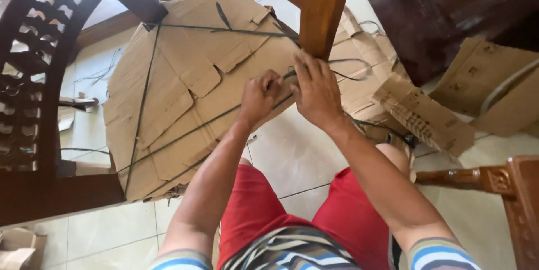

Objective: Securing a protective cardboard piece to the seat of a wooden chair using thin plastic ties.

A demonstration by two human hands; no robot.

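Both hands, left hand (259, 97) and right hand (316, 91), pinch shut on strap (185, 132) binding cardboard (168, 84); hard pull could slip grip, tear edge.

A single head-worn camera looks steeply down from just above the person's arms, close to both hands. The left hand (259, 97) and right hand (317, 91) sit mid-frame; cardboard (185, 84) beyond them, floor (292, 157) beneath, red shorts (252, 208) nearest the lens.
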